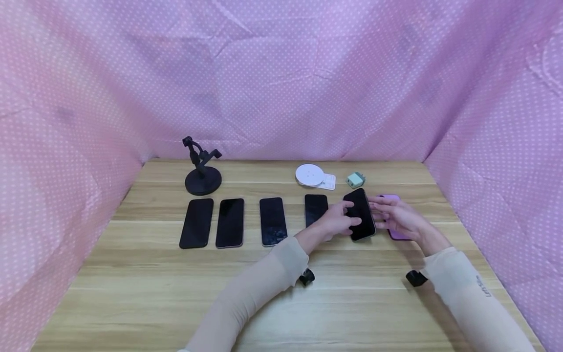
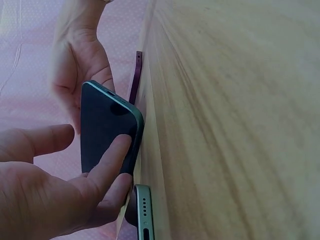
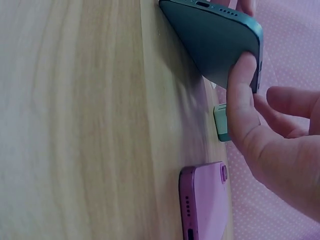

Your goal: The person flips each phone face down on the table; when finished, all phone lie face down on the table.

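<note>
A dark-screened phone stands tilted above the table between both hands, its right edge raised. My left hand touches it from the left: in the left wrist view the index finger lies across the screen, and the thumb is apart from it. On the other side my right hand supports the phone's greenish back with extended fingers; its thumb stays off the phone. Under and beside the right hand lies a purple phone, back up. Another black phone is partly hidden behind the left hand.
Three more phones lie in a row to the left, among them a black phone. Along the back stand a black phone stand, a white disc on a white card, and a pale green charger plug. Pink dotted cloth surrounds the table.
</note>
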`<state>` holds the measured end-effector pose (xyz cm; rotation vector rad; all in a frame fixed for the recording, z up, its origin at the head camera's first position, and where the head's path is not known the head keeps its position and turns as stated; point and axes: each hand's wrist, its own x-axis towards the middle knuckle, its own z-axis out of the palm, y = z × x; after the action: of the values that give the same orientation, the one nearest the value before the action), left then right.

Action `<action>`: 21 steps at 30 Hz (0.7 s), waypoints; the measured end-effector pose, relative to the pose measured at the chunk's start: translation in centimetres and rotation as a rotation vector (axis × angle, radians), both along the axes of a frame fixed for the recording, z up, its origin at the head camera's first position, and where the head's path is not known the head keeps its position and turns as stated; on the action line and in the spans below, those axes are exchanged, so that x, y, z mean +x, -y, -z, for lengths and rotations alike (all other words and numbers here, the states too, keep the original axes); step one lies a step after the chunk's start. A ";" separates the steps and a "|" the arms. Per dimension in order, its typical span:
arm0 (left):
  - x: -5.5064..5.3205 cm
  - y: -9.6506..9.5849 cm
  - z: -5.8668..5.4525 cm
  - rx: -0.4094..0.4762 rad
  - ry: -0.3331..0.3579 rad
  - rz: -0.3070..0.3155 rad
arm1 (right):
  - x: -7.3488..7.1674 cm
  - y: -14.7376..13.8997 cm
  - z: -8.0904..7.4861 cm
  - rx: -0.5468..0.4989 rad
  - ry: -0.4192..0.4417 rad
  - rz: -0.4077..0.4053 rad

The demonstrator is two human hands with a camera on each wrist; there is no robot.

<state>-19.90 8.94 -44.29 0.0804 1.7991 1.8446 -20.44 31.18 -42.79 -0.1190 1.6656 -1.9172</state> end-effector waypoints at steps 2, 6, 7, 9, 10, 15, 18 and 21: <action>0.0 0.0 0.2 0.012 0.024 -0.004 | 0.1 0.0 0.2 -0.026 0.002 -0.009; -0.1 0.1 0.3 0.040 0.053 -0.006 | 0.1 0.1 0.3 -0.045 -0.007 -0.009; -0.2 0.1 0.3 0.045 0.051 -0.007 | 0.1 0.1 0.3 -0.045 -0.004 -0.002; -0.3 0.1 0.2 0.041 0.041 -0.007 | 0.0 0.2 0.2 -0.036 0.001 0.011; -0.3 0.1 0.2 0.038 0.038 -0.007 | 0.0 0.2 0.2 -0.031 0.005 0.015; -0.6 -0.1 0.1 0.051 0.050 -0.016 | -0.2 0.3 0.2 -0.018 0.012 0.000; -0.7 -0.2 0.0 0.076 0.066 -0.023 | -0.1 0.4 0.3 -0.012 0.014 -0.014; -0.7 -0.4 -0.1 0.098 0.081 -0.039 | -0.1 0.6 0.3 0.022 -0.002 -0.016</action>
<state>-20.64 9.30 -44.17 0.0070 1.6665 1.9348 -20.53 30.56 -43.05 -0.1251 1.6812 -1.8874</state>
